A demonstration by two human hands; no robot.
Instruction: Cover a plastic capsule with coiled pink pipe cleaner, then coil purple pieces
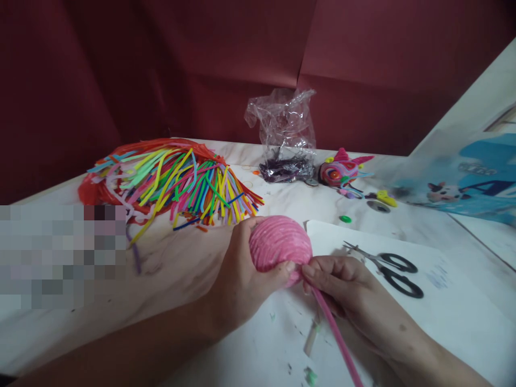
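A pink ball [280, 242] wrapped in fuzzy strands sits in the grip of my left hand [245, 274], whose thumb presses on its lower front. At the ball's lower right edge, my right hand [342, 282] pinches a pink pipe cleaner [336, 336] between thumb and fingers. The loose length of that pipe cleaner hangs down toward the bottom of the view. Just right of my right hand, black-handled scissors [382, 266] lie slightly spread on white paper [439, 301]. The ball's underside and far side are hidden.
A red bag [189, 144] spilling colourful pipe cleaners [201, 188] lies back left. Behind the ball stand a clear plastic bag [286, 129] with dark contents and a pink decorated ball figure [341, 171]. A green piece [345, 219], yellow bits [386, 199] and a blue package [479, 177] are to the right.
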